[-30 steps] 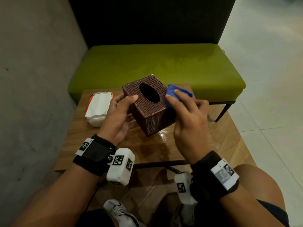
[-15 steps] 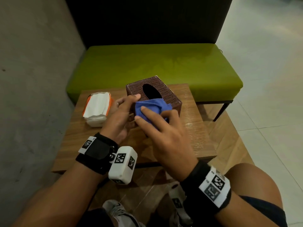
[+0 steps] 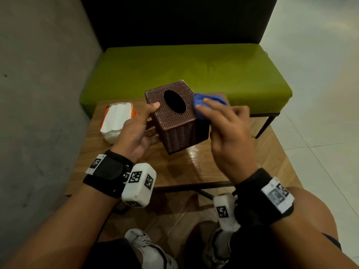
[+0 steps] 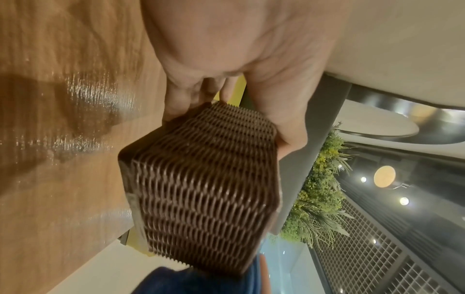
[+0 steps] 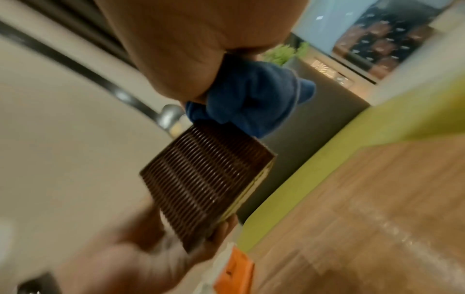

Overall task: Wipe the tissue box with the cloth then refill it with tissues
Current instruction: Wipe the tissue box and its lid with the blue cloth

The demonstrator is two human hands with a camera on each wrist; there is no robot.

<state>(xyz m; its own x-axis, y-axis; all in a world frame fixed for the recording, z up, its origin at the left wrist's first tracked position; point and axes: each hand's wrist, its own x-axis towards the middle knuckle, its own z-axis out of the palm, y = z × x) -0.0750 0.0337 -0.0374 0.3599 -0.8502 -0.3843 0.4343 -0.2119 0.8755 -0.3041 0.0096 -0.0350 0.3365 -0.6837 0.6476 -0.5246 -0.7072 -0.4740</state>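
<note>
A brown woven tissue box with a dark oval slot in its top is held tilted over the wooden table. My left hand grips its left side, thumb on the top edge. From the left wrist view the box fills the middle, my fingers curled round its far end. My right hand holds a bunched blue cloth against the box's right side. The right wrist view shows the cloth touching the box at its upper corner.
A white tissue pack in an orange wrapper lies at the table's left back corner. A green bench with a dark backrest stands behind the table. A grey wall is to the left, pale floor tiles to the right.
My right hand has carried the cloth from the box's near face back to its right side. The box has turned and tipped, showing its slot more fully. My left hand keeps its grip.
</note>
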